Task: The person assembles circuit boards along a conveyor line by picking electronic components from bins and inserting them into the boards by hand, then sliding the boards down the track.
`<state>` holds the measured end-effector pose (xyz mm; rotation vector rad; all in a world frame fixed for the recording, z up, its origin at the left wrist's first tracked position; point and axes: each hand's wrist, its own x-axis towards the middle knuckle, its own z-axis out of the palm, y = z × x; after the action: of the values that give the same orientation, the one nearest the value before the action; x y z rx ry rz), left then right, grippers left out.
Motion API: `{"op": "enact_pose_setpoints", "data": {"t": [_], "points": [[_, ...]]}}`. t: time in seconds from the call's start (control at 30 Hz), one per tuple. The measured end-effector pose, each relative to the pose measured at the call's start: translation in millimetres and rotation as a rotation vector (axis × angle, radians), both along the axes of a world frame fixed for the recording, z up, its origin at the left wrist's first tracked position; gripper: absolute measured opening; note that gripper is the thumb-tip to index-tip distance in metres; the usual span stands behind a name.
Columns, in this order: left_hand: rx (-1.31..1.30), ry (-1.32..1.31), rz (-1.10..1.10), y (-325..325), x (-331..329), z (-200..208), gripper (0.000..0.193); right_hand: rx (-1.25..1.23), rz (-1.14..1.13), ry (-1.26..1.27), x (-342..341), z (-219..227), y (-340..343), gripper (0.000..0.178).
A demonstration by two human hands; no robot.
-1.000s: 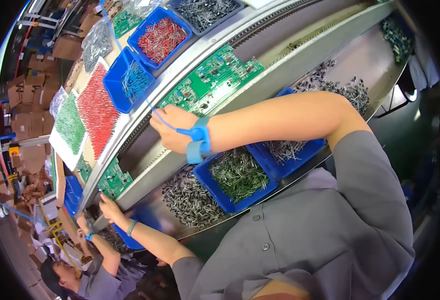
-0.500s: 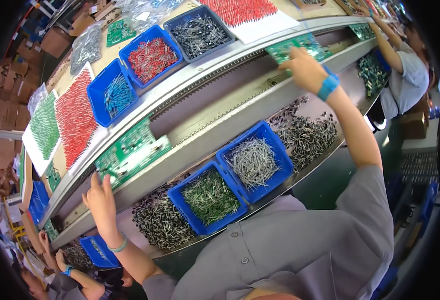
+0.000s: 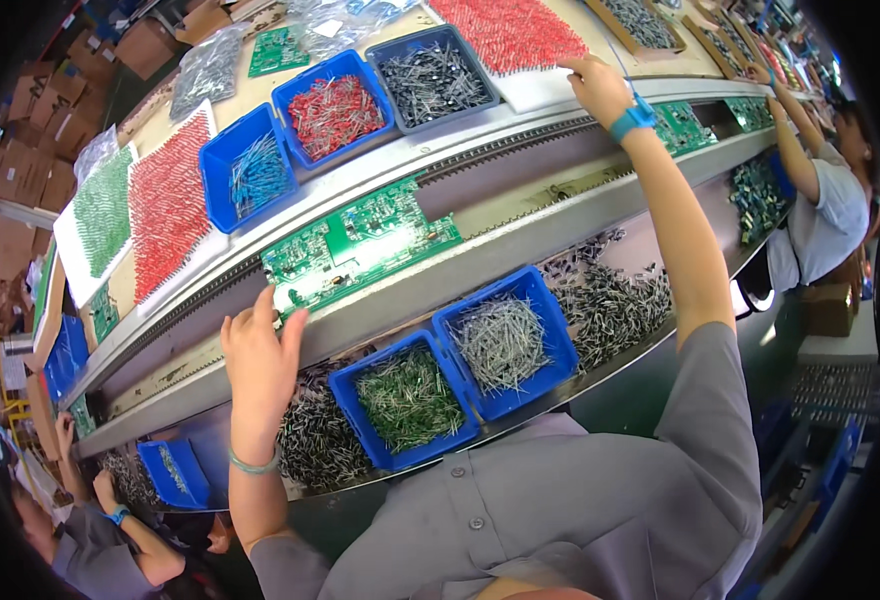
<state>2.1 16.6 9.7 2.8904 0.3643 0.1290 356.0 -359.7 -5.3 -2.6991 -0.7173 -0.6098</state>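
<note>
A green circuit board [image 3: 365, 235] with small parts on it lies in the conveyor track before me. My left hand [image 3: 263, 360] is at its near left corner, thumb and fingers apart; whether the fingertips touch the board I cannot tell. Out to the far right, my right hand [image 3: 602, 90] reaches over the rail to a white foam sheet stuck full of red components [image 3: 510, 32]. Its fingers close together at the sheet's near right corner, and anything between them is too small to make out. Beyond that wrist, another green board [image 3: 682, 128] sits in the track.
Behind the rail stand blue bins of blue components [image 3: 258, 175] and red components [image 3: 335, 115], and a dark bin [image 3: 432, 78]. Nearer me are bins of green components [image 3: 410, 400] and silvery ones [image 3: 502, 343], between loose piles. Co-workers' arms [image 3: 798, 150] show at both ends.
Both boards have shifted right along the track. My right hand has left the far board and moved up to the red components. My left hand has moved right, its thumb now spread.
</note>
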Motion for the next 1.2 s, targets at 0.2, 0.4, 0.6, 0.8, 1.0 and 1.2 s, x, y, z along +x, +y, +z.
{"op": "enact_pose_setpoints", "data": {"t": [0.2,0.4,0.6,0.8,1.0,1.2], "points": [[-0.073,-0.252,0.239,59.5,-13.3,-5.8,0.033,-0.093,0.002,0.005,36.1,-23.6,38.4,0.024],[0.015,-0.526,0.292,120.0,17.9,-29.3,0.017,0.027,0.087,0.057,73.4,-30.9,-8.9,0.025],[-0.042,-0.59,0.357,129.1,44.4,-40.0,0.015,-0.087,0.132,0.045,94.9,-47.0,-0.9,0.016],[0.076,-0.593,0.394,124.7,55.2,-38.9,0.017,-0.254,0.08,-0.216,92.9,-52.6,-8.2,0.019],[0.151,-0.555,0.301,122.1,58.0,-38.2,0.012,0.055,0.113,0.008,12.6,-8.2,20.8,0.016],[0.402,-0.501,0.118,141.7,63.5,-38.6,0.014,0.137,0.454,0.086,-104.8,10.7,79.5,0.011]]}}
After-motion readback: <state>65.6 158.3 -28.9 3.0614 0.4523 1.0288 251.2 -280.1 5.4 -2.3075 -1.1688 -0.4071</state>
